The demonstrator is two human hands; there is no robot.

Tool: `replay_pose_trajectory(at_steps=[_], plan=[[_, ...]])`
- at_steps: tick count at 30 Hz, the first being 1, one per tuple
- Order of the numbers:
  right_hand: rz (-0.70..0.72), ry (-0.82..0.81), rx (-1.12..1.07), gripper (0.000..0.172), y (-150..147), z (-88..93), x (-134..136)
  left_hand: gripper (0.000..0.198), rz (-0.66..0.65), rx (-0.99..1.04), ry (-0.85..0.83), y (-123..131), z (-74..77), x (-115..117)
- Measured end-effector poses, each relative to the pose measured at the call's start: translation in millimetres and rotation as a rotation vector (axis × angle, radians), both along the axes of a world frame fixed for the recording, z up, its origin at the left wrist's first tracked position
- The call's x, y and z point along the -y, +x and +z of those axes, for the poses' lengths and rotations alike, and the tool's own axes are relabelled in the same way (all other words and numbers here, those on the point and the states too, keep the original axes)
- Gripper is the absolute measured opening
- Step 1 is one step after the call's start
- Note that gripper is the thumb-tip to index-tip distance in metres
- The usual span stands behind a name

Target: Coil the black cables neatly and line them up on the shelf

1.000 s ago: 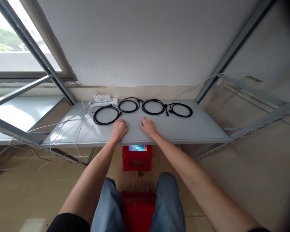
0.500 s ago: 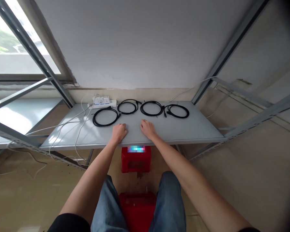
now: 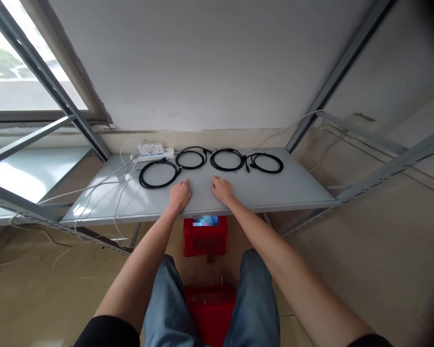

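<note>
- We record the left hand (image 3: 180,195) open, empty, on the shelf (image 3: 275,193), just below the left coil (image 3: 158,186).
- We record the right hand (image 3: 222,189) likewise open, right of that coil.
- Three more coils (image 3: 227,170) lie right of it.

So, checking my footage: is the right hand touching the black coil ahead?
Apart: the head view shows grey shelf between the right hand and the coil.

Daylight pours through the window (image 3: 14,62) at upper left, blown out to white, and lays pale glare across the left end of the metal shelf (image 3: 94,202). The left hand (image 3: 180,196) casts only a faint, soft shadow. The wide lens bends straight uprights near the edges, the corners darken, and a pixelated patch (image 3: 205,220) blurs one spot.
</note>
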State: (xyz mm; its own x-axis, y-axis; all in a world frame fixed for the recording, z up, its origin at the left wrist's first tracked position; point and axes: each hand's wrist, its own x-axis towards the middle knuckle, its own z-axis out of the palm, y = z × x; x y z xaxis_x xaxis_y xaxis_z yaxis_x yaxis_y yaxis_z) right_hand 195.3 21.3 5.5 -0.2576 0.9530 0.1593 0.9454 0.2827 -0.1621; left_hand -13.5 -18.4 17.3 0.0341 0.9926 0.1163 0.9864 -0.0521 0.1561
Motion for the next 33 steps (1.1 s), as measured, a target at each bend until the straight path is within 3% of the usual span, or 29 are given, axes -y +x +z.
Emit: replay_pose_trajectory(at_steps=[6,12,22,33], plan=[[0.008,0.015,0.003,0.027,0.8,-3.9,-3.1,0.036,-0.020,0.072,0.044,-1.0,-3.4,-1.6],[-0.007,-0.002,0.026,0.027,-0.4,-1.6,-1.2,0.025,-0.037,0.035,0.048,0.5,-8.5,-1.3],[-0.014,-0.052,0.077,0.029,-2.7,7.8,3.4,0.026,0.001,0.000,0.033,3.0,-9.5,-5.0],[-0.009,-0.043,0.082,0.030,-2.7,2.3,-3.6,0.028,0.033,0.005,0.003,1.7,-10.6,-10.2]])
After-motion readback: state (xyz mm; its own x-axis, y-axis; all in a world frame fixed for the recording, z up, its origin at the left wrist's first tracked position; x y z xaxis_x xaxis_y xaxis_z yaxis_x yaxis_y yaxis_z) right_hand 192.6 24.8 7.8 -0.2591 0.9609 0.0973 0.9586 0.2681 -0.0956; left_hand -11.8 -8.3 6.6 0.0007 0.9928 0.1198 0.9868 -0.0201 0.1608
